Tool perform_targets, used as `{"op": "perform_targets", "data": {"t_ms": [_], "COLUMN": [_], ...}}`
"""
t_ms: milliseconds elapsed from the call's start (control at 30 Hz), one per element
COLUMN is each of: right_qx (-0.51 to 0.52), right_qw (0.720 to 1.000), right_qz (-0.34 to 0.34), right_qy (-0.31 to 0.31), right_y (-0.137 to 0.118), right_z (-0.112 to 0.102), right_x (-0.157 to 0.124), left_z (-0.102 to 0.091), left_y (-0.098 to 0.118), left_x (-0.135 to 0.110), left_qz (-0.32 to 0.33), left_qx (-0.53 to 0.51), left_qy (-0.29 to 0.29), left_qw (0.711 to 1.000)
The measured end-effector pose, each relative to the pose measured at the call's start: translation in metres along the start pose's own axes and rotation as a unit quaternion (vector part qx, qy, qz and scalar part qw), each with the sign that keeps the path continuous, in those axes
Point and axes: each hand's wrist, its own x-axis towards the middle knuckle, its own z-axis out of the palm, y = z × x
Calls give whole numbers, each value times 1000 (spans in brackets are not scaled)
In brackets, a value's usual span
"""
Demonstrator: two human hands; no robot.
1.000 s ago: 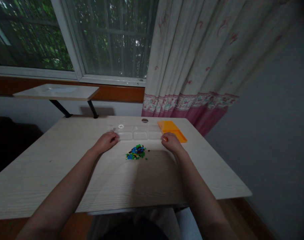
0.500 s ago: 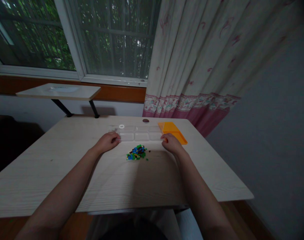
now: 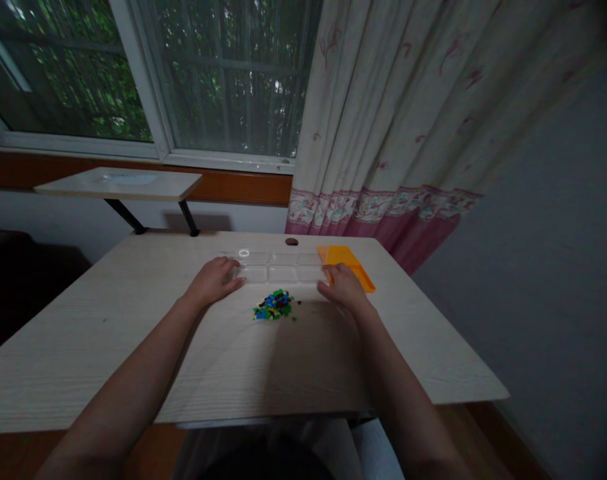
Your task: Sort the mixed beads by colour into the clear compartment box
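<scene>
A clear plastic tray (image 3: 283, 274) divided into several compartments lies across the far part of the table. At its left end is my left hand (image 3: 214, 281), thumb and fingers apart, fingertips at the tray's edge. My right hand (image 3: 344, 287) is at the opposite end, also with thumb spread from the fingers, and partly covers that corner. Just in front of the tray sits a heap of small building bricks (image 3: 274, 305) in blue, green, yellow and dark brown. An orange plastic tray (image 3: 362, 275) lies beyond my right hand, partly behind it.
The pale wooden table (image 3: 223, 380) has a round dark cable hole (image 3: 292, 242) near its back edge. A raised white shelf (image 3: 118, 183) on black legs stands at the back left. A floral curtain (image 3: 378, 147) hangs behind the table's right side.
Both hands have loosened from curled fingers at the clear tray's ends to thumbs and fingers spread apart. The tray and the brick heap look unmoved.
</scene>
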Motion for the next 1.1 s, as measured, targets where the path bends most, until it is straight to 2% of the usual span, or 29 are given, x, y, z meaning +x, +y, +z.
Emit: {"op": "perform_targets", "data": {"t_ms": [100,167,200,300,367,467,667,900,1100], "right_qx": [-5,39,68,128,130,107,73,89,93], "right_qw": [998,994,990,964,951,945,938,935,944], "right_qz": [-24,-75,-113,-228,-264,-277,-292,-277,-260], "right_qy": [56,64,51,-40,-92,-136,-172,-201,-182], "right_y": [-12,-24,-31,-50,-60,-72,-85,-87,-82], "right_z": [-1,1,3,10,12,8,-6,-2,8], "right_x": [0,-1,-3,-10,-17,-27,-37,-34,-32], "left_z": [-7,-7,-5,4,11,19,34,35,35], "left_y": [13,26,33,55,67,77,79,81,82], "left_x": [2,2,2,2,2,1,-2,-2,-1], "left_qz": [4,26,48,134,168,189,217,208,193], "left_qx": [33,9,-14,-93,-112,-91,-55,-26,3], "left_qy": [44,35,19,-70,-112,-134,-147,-162,-158], "left_qw": [998,999,999,984,973,969,964,964,969]}}
